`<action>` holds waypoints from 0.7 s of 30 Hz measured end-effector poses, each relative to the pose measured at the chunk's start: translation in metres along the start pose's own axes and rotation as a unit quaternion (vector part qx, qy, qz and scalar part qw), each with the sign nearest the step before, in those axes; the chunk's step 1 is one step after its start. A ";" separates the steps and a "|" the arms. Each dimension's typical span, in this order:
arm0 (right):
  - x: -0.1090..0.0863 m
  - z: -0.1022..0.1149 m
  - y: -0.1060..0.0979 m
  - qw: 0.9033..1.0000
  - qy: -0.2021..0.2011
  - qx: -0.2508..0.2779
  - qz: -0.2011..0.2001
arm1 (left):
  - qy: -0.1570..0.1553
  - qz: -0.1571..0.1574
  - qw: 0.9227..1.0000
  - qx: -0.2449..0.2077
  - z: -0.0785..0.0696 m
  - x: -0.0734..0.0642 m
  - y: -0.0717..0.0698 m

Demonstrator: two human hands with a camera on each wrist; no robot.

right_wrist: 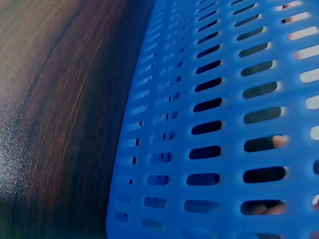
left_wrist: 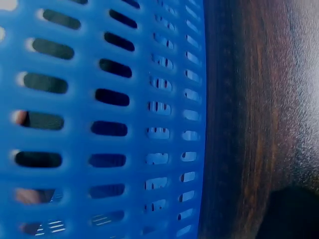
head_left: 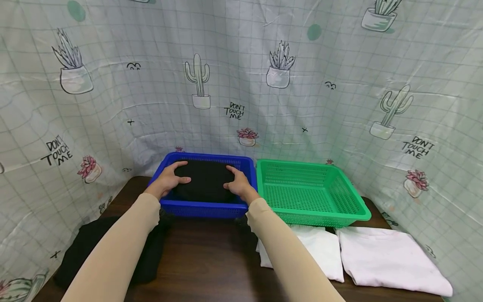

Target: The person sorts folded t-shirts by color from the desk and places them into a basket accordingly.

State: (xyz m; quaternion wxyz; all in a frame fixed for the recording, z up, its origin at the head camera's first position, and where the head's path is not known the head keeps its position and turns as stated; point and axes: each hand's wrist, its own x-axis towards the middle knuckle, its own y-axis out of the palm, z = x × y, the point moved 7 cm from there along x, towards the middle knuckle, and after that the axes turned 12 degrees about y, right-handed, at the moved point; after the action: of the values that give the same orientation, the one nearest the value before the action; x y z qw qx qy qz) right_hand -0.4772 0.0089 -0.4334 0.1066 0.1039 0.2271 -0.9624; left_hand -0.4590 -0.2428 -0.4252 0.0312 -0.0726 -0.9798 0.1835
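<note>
Pretty much the whole background is covered by a cactus-print curtain point(head_left: 158, 37), with a dark wood table point(head_left: 203, 251) set below. A green basket point(head_left: 320, 216) is parked right beside a blue basket point(head_left: 207, 204). Some black cloth point(head_left: 205, 182) is tucked inside the blue one, touched at either end by the left hand point(head_left: 167, 180) and right hand point(head_left: 239, 183), thumbs and index fingers spread; the other fingers can't really be made out.

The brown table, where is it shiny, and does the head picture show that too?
Left wrist: pale, speckled glare on the table toward the right edge; right wrist: similar glare toward the left edge; head: no such bright patch, it looks dark brown.
</note>
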 end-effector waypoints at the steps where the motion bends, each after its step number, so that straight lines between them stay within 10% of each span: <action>1: 0.001 0.000 0.000 1.000 0.001 -0.010 -0.006 | 0.000 0.004 1.000 0.004 0.001 0.002 0.000; 13: -0.003 -0.004 0.005 0.989 0.023 -0.145 -0.013 | -0.011 0.049 0.993 0.109 0.012 0.005 0.005; 21: -0.005 -0.005 0.006 0.980 0.027 -0.196 -0.012 | -0.001 0.085 0.974 0.210 0.013 0.005 0.008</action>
State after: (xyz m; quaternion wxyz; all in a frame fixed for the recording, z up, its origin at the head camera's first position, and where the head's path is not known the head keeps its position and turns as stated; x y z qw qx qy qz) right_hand -0.4703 0.0064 -0.4392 0.1068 0.1044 0.4158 -0.8971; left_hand -0.4636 -0.2392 -0.4398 0.0286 -0.1473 -0.9097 0.3872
